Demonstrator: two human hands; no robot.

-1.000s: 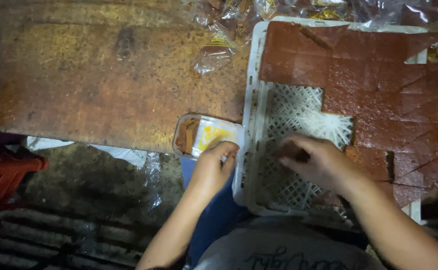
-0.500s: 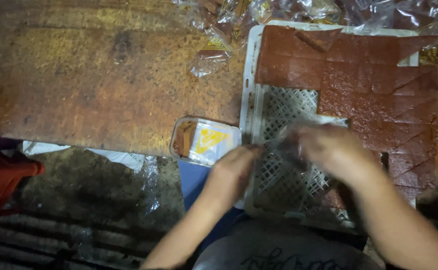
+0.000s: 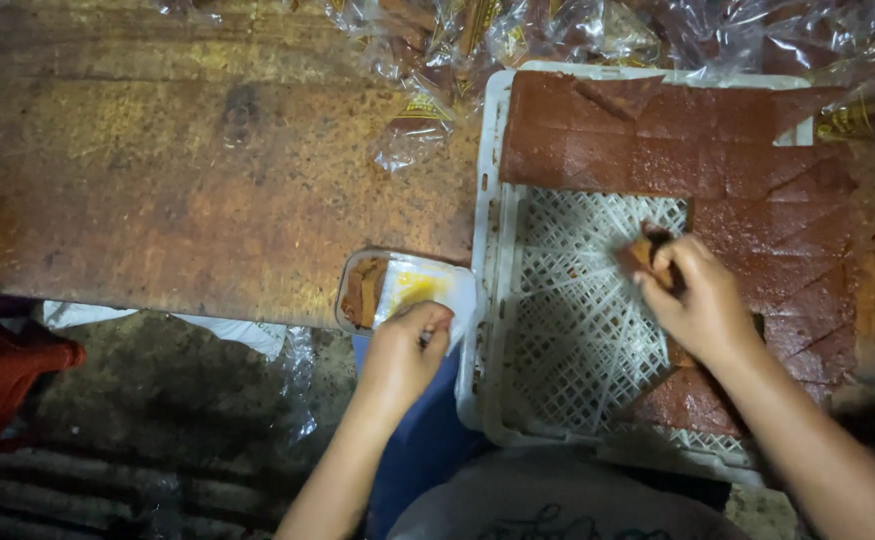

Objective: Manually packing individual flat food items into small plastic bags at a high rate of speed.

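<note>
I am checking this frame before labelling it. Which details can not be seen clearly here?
All in the head view:
- The brown piece: mostly covered by the right hand.
- The clear packet: its near end sits under the left hand.
- The white tray: its near right corner is hidden by the forearm.

The right hand [image 3: 703,300] has moved up the tray [image 3: 488,200], now pinching a brown piece [image 3: 641,253].

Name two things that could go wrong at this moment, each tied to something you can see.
The clear packet under the left hand overhangs the table edge, so it might slip off. The right hand pinches a thin brown piece above the white tray; it could tear or drop.
</note>
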